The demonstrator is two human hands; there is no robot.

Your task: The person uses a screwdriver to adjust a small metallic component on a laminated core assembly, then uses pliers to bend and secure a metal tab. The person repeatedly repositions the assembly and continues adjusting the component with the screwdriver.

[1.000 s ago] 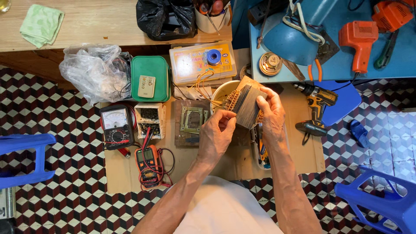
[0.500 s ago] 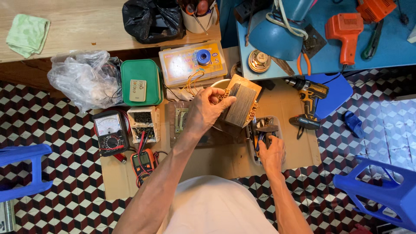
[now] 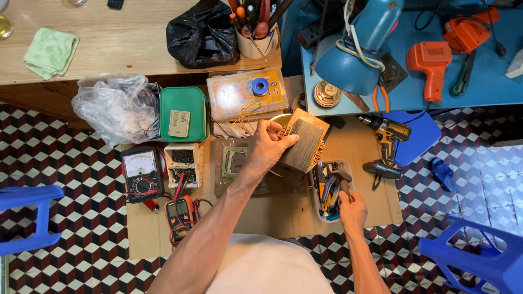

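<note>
Head view: left hand (image 3: 267,149) has its fingers wrapped around the grey metal block (image 3: 301,146), holding it up over the cardboard sheet (image 3: 272,218), same as half a second ago. Right hand (image 3: 351,209), on the block a second ago, is now down at the tool tray (image 3: 327,188), fingers closed around a small hammer (image 3: 342,177). Cordless drill (image 3: 388,144) lies just to the right.

Grey-brown block (image 3: 301,144) (copper-coloured wires at its edges), green box (image 3: 184,113), orange heat gun (image 3: 430,62), black-and-white checkered floor (image 3: 65,190).
</note>
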